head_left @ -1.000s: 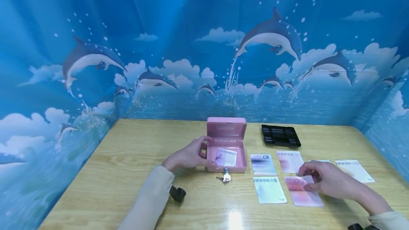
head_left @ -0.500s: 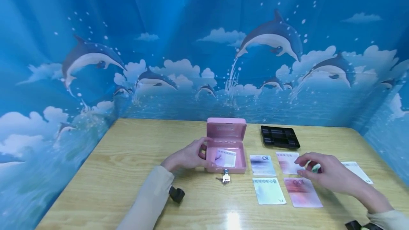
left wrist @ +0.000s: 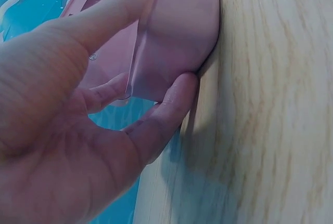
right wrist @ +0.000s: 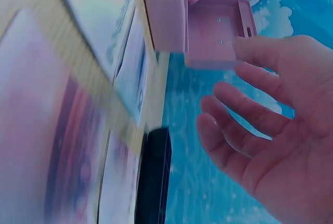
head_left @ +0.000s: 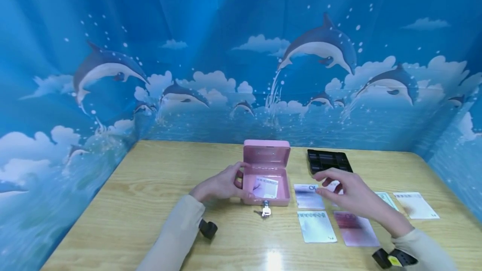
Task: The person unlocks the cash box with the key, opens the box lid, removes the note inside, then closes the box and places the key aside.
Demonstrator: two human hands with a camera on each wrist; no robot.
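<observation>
Since a second ago the right hand (head_left: 348, 198) has left the pink-red note (head_left: 355, 229) at the near right and travelled leftward and farther across the table, so that it now floats above the far row of notes, between the black coin tray (head_left: 329, 161) and the near row. Its fingers are spread and only gently bent, and the right wrist view shows the palm bare, with nothing in it. The left hand (head_left: 220, 185) has not shifted: thumb and fingers are wrapped round the left wall of the pink cash box (head_left: 266, 179), fingertips under its near corner where it meets the wooden table (head_left: 150, 187).

That cash box sits mid-table with its lid stood up at the far side, showing a plain pink interior. It is a small rounded metal case, and one pale banknote (head_left: 266, 187) lies inside, tilted. A key (head_left: 265, 210) sticks in the lock on the near face, with another hanging from it onto the table.

Right of the box lie a bluish note marked 10 (head_left: 306, 195) and, nearer, a pale blue-green note (head_left: 317, 226). Farther right are a greenish note (head_left: 385, 200), partly hidden by the wrist, and a whitish note (head_left: 416, 205).
</observation>
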